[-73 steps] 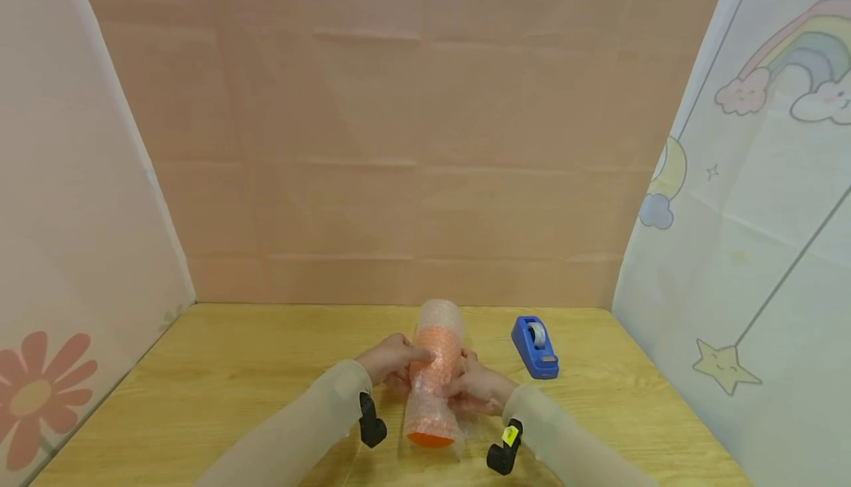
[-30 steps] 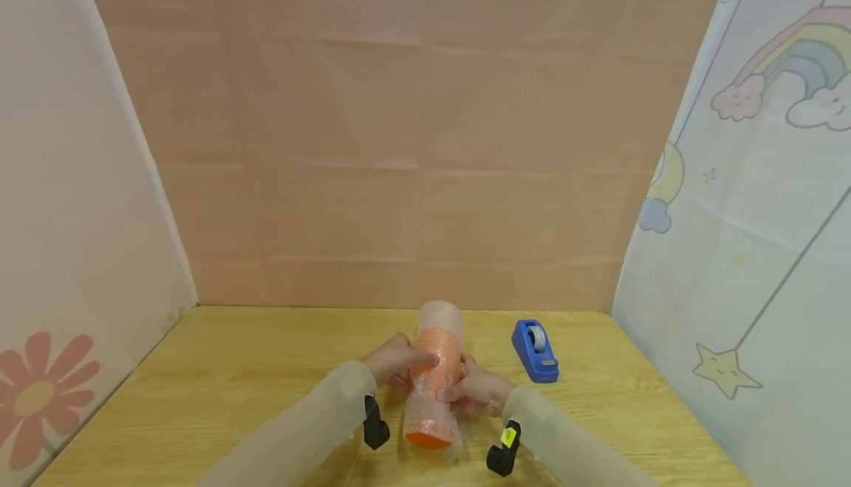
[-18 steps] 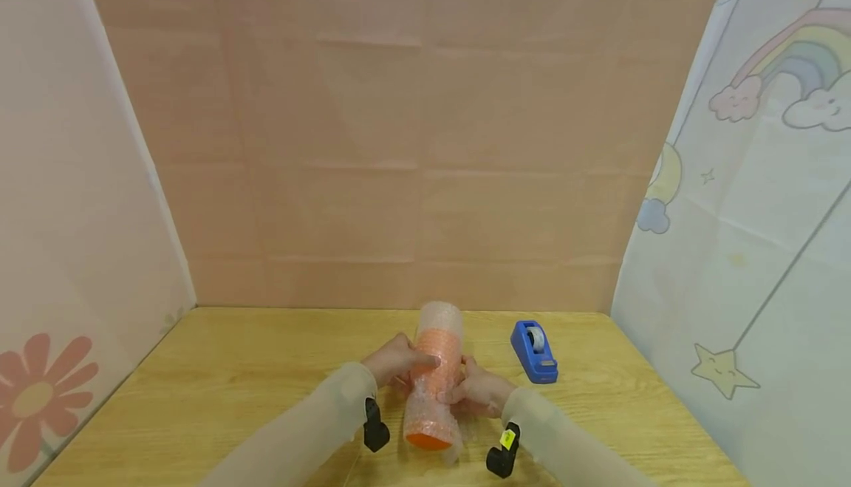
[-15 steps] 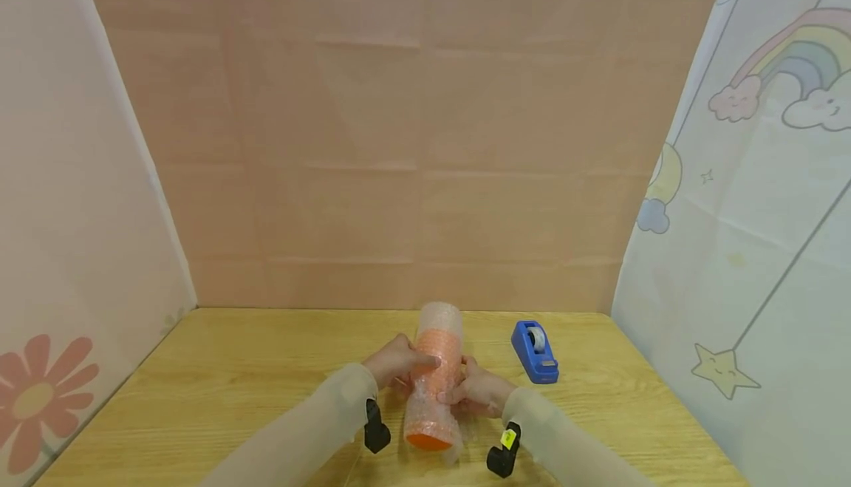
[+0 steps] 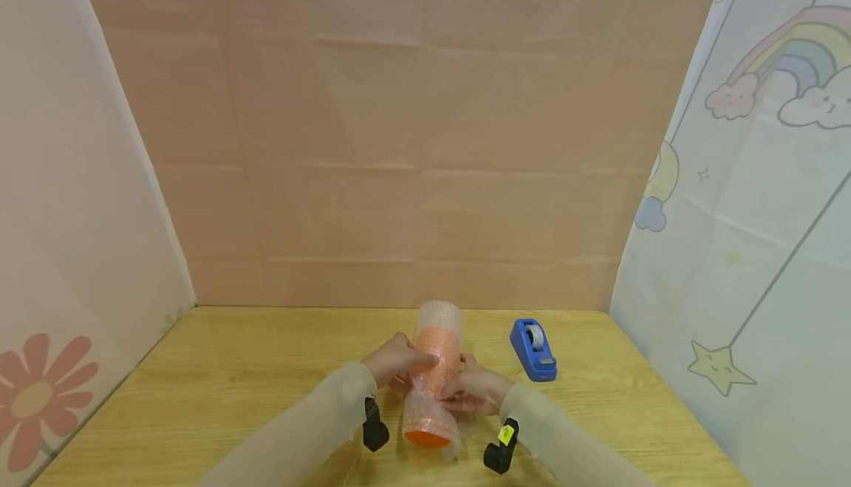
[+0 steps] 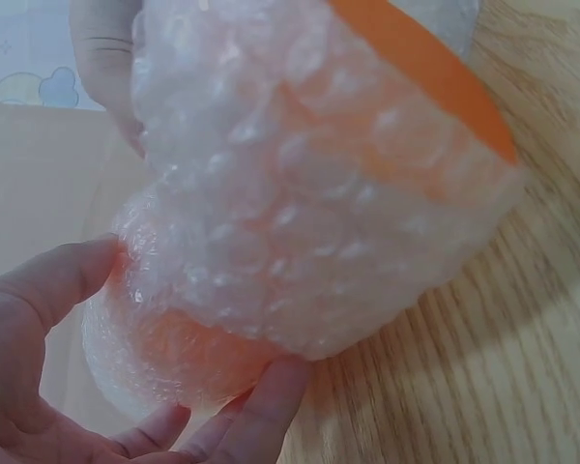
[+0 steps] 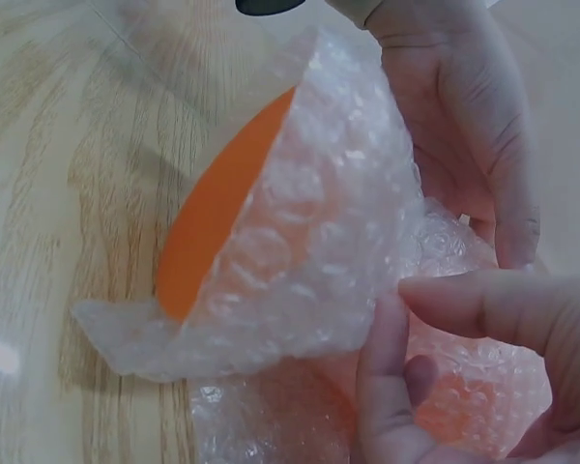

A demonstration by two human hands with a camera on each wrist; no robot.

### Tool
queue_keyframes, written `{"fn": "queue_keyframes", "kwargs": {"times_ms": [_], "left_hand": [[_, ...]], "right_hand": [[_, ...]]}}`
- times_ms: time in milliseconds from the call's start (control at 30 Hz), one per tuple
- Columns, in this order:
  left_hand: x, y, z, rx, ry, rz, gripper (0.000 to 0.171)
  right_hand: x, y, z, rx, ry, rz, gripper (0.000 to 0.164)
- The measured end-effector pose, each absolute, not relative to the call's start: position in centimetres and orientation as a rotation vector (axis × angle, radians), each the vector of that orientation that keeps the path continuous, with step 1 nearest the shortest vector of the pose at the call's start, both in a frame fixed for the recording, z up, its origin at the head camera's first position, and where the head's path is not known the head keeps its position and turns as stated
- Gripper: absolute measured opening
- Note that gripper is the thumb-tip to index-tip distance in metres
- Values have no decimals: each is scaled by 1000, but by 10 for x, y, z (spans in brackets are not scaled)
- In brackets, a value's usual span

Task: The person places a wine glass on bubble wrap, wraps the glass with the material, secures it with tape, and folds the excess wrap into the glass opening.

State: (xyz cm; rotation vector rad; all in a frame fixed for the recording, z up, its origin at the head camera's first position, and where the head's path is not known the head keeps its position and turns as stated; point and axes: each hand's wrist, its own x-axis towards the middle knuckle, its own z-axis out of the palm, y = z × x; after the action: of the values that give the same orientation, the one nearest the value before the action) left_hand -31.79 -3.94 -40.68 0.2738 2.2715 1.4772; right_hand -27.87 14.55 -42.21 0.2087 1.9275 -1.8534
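Observation:
An orange object wrapped in bubble wrap point(image 5: 439, 346) lies lengthwise on the wooden table, narrow at the waist and flared at the near end. Its orange end face point(image 7: 217, 213) shows past the wrap's edge; the wrap hides what kind of thing it is. My left hand point(image 5: 392, 360) grips the left side, thumb on top and fingers curled round below, as the left wrist view also shows. At the waist, my right hand point(image 5: 480, 387) pinches the bubble wrap point(image 7: 300, 261) between thumb and fingers. A loose flap of wrap point(image 7: 126, 338) sticks out beside the flared end.
A blue tape dispenser point(image 5: 533, 354) with a roll of clear tape stands to the right of the wrapped object. Behind the table point(image 5: 266, 354) rises a plain peach backdrop point(image 5: 425, 176). Printed side panels border it left and right.
Both hands stay on the wrapped object. My left thumb has slid slightly right since the earliest frame. The right hand's fingers have shifted a little at the waist.

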Motion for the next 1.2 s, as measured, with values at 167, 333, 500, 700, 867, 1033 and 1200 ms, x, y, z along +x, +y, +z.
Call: {"fn": "queue_keyframes", "kwargs": {"times_ms": [167,333,500,700,867,1033,1200], "left_hand": [[-318,-40,-408,266,2264,1478,49],[-319,-41,-409,272,2263,1481,49],[-322,-42,-410,286,2250,1486,48],[-329,-45,-416,278,2190,1526,52],[-330,-47,-418,280,2096,1548,47],[-330,-49,-420,292,2060,1531,44],[-331,-45,-422,276,2107,1502,44]], "right_hand": [[-278,143,-421,211,1906,-1871,98],[-277,142,-420,197,1862,-1918,96],[-277,141,-422,174,1846,-1932,96],[-278,141,-421,178,1840,-1921,100],[-279,143,-421,176,1831,-1912,99],[-280,144,-422,166,1831,-1906,96],[-283,145,-423,143,1828,-1905,91]]}}
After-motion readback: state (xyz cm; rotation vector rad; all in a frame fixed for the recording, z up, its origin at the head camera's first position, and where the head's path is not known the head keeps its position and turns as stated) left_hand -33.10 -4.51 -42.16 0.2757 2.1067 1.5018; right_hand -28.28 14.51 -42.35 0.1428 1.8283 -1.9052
